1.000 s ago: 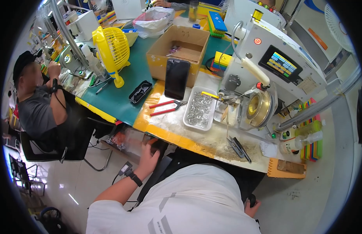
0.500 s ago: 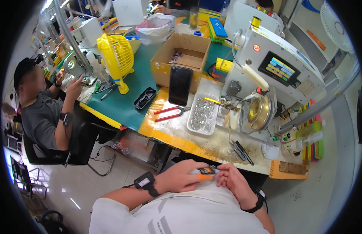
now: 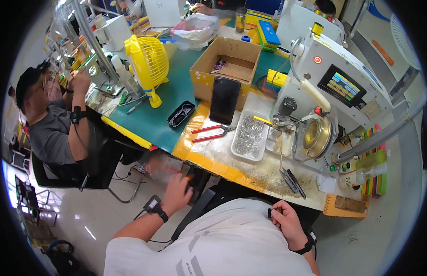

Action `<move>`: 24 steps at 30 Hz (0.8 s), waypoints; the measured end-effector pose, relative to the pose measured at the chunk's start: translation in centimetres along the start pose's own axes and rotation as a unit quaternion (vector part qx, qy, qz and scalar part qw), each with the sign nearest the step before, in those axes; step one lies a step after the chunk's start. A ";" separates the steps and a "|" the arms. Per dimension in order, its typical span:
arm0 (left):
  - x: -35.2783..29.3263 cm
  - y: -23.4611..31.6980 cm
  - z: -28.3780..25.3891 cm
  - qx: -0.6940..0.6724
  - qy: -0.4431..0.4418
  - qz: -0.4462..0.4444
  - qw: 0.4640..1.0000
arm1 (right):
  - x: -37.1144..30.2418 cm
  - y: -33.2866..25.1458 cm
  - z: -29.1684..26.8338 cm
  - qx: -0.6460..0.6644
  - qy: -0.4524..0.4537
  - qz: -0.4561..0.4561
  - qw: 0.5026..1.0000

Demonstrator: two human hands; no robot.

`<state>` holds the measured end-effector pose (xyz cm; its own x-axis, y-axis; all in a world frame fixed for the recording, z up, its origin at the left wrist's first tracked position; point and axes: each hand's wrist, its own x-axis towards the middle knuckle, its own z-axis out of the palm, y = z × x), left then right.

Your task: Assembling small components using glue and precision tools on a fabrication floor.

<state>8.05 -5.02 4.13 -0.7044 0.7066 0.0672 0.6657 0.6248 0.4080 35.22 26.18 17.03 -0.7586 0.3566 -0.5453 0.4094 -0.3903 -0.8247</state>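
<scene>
My left hand (image 3: 176, 193) is stretched out to the left, low beside the table's front edge, near a box of clear plastic bags (image 3: 160, 168) under the table. Its fingers are apart and slightly blurred, one wearing an orange finger cover (image 3: 189, 177), and I see nothing held in them. In front of my shirt, my right hand (image 3: 288, 224) is closed, pinching a small black piece (image 3: 270, 213) between thumb and fingers. The piece is mostly hidden, so its kind does not show.
On the table stand a phone (image 3: 224, 101), a cardboard box (image 3: 202, 78), red-handled pliers (image 3: 209, 133), a white tray of small clear parts (image 3: 236, 147), tweezers (image 3: 294, 183) and a machine with a screen (image 3: 342, 86). A yellow fan (image 3: 149, 57) is at left; a co-worker (image 3: 57, 133) sits beyond.
My hands have come apart from in front of my lap. The left moved down and left towards the under-table box; the right stays near my shirt with the black piece. The view shifted slightly.
</scene>
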 end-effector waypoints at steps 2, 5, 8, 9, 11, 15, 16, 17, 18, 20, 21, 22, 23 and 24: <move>0.8 -1.5 0.9 0.106 0.062 -0.015 0.992 | -0.3 0.4 -0.3 -0.005 0.017 -0.010 1.000; 3.6 -1.4 1.3 0.119 0.089 -0.008 0.989 | -0.7 0.4 -0.1 -0.005 0.033 -0.009 0.999; 5.4 -0.6 1.0 0.148 -0.040 -0.075 0.985 | -0.6 0.5 -0.1 -0.010 0.033 -0.016 0.999; 5.5 -0.6 0.9 0.147 -0.037 -0.077 0.985 | -0.6 0.7 -0.2 -0.009 0.027 -0.020 0.999; 5.3 -0.9 0.9 0.142 -0.014 -0.044 0.989 | -0.5 1.1 -0.5 -0.014 0.019 -0.028 0.999; 3.4 -2.3 -0.3 0.121 0.039 0.015 0.992 | -0.7 0.7 -0.4 -0.034 0.038 -0.027 0.998; 2.2 -2.5 -0.6 0.101 0.068 0.040 0.992 | -0.7 0.7 -0.6 -0.031 0.035 -0.030 0.998; 1.1 -2.8 -0.8 0.080 0.097 0.065 0.990 | -0.7 0.8 -0.7 -0.028 0.032 -0.034 0.999; -0.2 -3.2 -0.8 0.080 0.099 0.063 0.990 | -0.6 0.8 -0.6 -0.029 0.030 -0.034 0.999; -3.0 -4.2 -0.6 0.039 -0.033 0.137 0.989 | -0.6 0.7 -0.4 -0.034 0.041 -0.040 0.998; -4.0 -4.7 -0.3 0.039 -0.030 0.135 0.990 | -0.6 0.8 -0.3 -0.035 0.039 -0.041 0.998; -4.8 -4.9 0.1 0.043 -0.038 0.153 0.987 | -0.5 0.7 -0.3 -0.035 0.038 -0.041 0.998; -5.3 -5.3 0.4 0.047 -0.046 0.171 0.983 | -0.5 0.7 -0.3 -0.035 0.037 -0.041 0.998; -5.7 -5.9 0.6 0.045 -0.044 0.169 0.984 | -0.6 0.8 -0.2 -0.038 0.036 -0.042 0.998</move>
<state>8.27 -12.53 0.83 -0.4177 0.9025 0.1047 0.8803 0.3735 0.2924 36.09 25.83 16.63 -0.7539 0.4472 -0.4813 0.3853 -0.2925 -0.8752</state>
